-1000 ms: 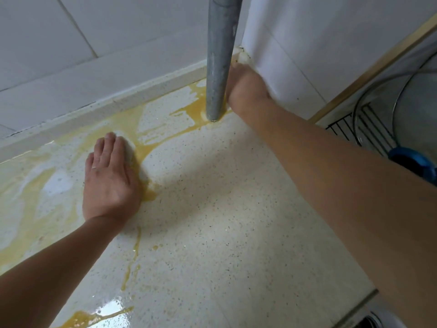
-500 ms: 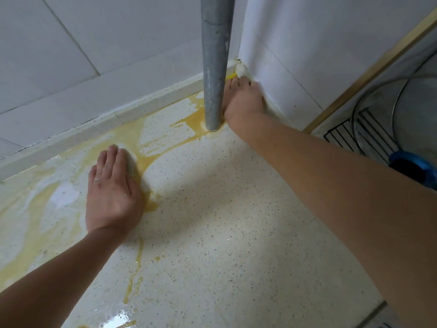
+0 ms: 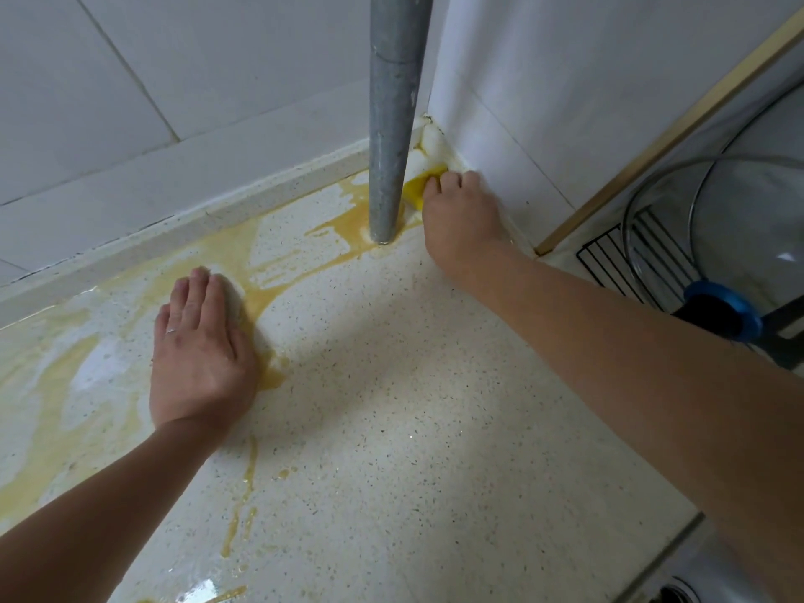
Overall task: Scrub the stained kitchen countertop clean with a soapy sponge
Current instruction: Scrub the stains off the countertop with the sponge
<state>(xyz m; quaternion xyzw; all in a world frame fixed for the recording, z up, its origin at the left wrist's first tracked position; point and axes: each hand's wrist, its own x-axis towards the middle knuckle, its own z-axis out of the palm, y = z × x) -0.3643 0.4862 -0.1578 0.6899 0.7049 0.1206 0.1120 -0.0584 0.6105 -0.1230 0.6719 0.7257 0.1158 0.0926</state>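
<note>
— At the back corner of the counter (image 3: 391,428), what is the right hand (image 3: 463,215) doing?

— Its grip is clenched on a yellow sponge (image 3: 420,187), pressed into the corner where the two tiled walls meet. Only a small part of the sponge shows past the fingers, just beside the grey pipe (image 3: 393,124) that comes down onto the counter.

— And the left hand (image 3: 200,354)?

— Flat on the counter, palm down, fingers together, grasping nothing. It lies on the edge of the yellow stain (image 3: 269,293), which runs in streaks from the pipe's foot along the back ledge and off to the left. A thin trickle also runs down toward the near edge.

— Any brand, label or writing?

— None that I can read.

— What else is around?

— White foam (image 3: 428,143) sits in the corner behind the sponge. To the right, past a gold trim strip (image 3: 652,141), a glass lid (image 3: 713,219) leans on a black wire rack (image 3: 618,263), with a blue-rimmed black object (image 3: 722,311) in front.

— What stands in the way?

— The pipe, standing close to the sponge and crowding the corner.
</note>
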